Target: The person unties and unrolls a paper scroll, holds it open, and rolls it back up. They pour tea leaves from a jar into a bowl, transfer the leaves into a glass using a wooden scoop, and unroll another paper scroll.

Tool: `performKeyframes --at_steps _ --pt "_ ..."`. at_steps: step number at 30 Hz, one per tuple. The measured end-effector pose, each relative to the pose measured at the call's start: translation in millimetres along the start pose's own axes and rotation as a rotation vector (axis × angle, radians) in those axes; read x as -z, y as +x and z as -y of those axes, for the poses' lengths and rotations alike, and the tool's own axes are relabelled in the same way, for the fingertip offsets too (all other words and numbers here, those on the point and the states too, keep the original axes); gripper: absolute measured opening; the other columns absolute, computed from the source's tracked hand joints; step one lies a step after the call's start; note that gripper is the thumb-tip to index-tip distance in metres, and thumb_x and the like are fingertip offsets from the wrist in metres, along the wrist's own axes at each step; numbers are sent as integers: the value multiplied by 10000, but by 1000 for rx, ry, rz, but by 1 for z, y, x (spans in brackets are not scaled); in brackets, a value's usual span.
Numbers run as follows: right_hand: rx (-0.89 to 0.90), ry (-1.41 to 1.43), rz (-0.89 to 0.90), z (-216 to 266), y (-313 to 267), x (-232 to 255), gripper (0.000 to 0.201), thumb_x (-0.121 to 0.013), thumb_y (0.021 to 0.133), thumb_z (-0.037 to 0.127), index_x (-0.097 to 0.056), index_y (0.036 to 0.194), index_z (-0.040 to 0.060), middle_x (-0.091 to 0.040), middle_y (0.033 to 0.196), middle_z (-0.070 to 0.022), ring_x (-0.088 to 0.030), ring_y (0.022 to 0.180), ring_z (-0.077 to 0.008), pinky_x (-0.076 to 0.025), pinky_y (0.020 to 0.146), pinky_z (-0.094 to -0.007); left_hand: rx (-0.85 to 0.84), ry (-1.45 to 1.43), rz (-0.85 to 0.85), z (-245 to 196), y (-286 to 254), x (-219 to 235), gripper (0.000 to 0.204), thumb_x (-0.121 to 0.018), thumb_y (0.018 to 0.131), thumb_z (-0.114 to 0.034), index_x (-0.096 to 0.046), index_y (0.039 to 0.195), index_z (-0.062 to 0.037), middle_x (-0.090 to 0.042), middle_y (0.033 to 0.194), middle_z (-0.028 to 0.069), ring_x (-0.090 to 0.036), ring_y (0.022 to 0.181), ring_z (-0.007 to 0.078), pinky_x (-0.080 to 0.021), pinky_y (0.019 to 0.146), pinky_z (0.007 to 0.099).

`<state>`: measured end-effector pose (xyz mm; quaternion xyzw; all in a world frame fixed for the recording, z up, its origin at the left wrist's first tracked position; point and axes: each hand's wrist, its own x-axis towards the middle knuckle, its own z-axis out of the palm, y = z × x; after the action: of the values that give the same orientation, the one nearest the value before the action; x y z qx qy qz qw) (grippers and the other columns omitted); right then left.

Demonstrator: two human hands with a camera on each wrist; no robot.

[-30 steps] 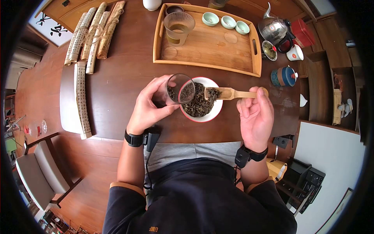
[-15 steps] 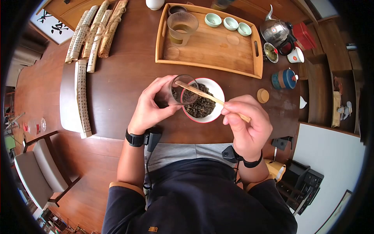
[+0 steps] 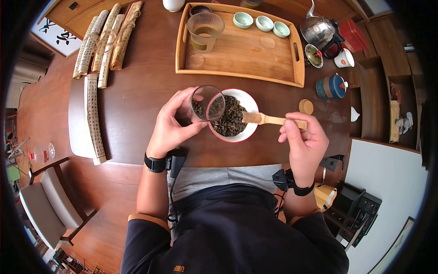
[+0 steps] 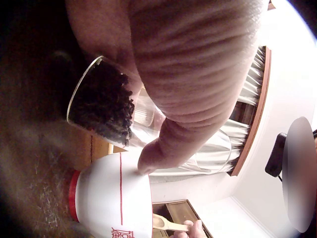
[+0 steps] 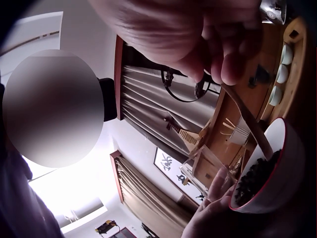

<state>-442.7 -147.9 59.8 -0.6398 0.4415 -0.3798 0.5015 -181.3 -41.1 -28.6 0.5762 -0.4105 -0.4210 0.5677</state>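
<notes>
In the head view my left hand point(image 3: 175, 114) grips a clear glass cup point(image 3: 208, 102) by its side. The left wrist view shows dark tea leaves point(image 4: 101, 101) heaped inside that cup. Right beside it stands a white bowl point(image 3: 251, 98) with a red rim, holding more dark, curled tea leaves point(image 3: 230, 116). My right hand point(image 3: 308, 141) pinches the handle of a bamboo tea scoop point(image 3: 273, 119) between thumb and fingers. The scoop's tip reaches over the bowl's right side, and no leaves show on it in the head view.
Beyond the bowl lies a wooden tray point(image 3: 242, 75) with a ribbed glass pitcher point(image 3: 205, 32) and small green cups point(image 3: 264, 23). A kettle point(image 3: 319, 32), a blue jar point(image 3: 331, 86) and a round bamboo lid point(image 3: 306, 107) are at right. Tied scrolls point(image 3: 107, 41) lie at left.
The scoop, loaded with leaves over the bowl at first, swung left over the glass cup's mouth, then came back right to the bowl without visible leaves. My left hand stayed with the cup.
</notes>
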Motion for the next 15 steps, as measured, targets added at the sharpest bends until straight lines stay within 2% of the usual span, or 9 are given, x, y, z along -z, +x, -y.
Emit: performKeyframes --at_steps 5,7,9,15 --pt "125 -209 31 -8 -5 -4 159 -787 870 18 -684 985 -20 -700 773 -51 -650 683 -79 -516 609 -237 2 2 -1 3 0 -1 654 -802 741 26 -566 1351 17 -613 1231 61 -570 1178 154 -441 1033 300" --pt "187 -283 100 -7 -4 -10 169 -799 862 29 -682 974 -16 -702 775 -68 -646 673 -83 -510 611 -235 -4 -25 -14 4 0 -1 654 -805 744 21 -565 1353 13 -616 1221 56 -572 1170 155 -441 1032 301" --pt "156 -247 83 -13 -4 -17 168 -800 866 37 -679 970 -14 -702 775 -71 -648 661 -91 -508 602 -236 -9 -20 -11 3 0 -1 658 -809 745 17 -564 1356 11 -618 1218 54 -575 1164 153 -442 1030 301" --pt "214 -65 2 -27 -6 -23 192 -813 857 48 -685 983 -17 -720 817 -92 -671 676 -123 -526 614 -268 7 -42 -23 3 -1 -2 669 -818 744 14 -558 1360 9 -620 1214 47 -581 1142 140 -451 1014 293"
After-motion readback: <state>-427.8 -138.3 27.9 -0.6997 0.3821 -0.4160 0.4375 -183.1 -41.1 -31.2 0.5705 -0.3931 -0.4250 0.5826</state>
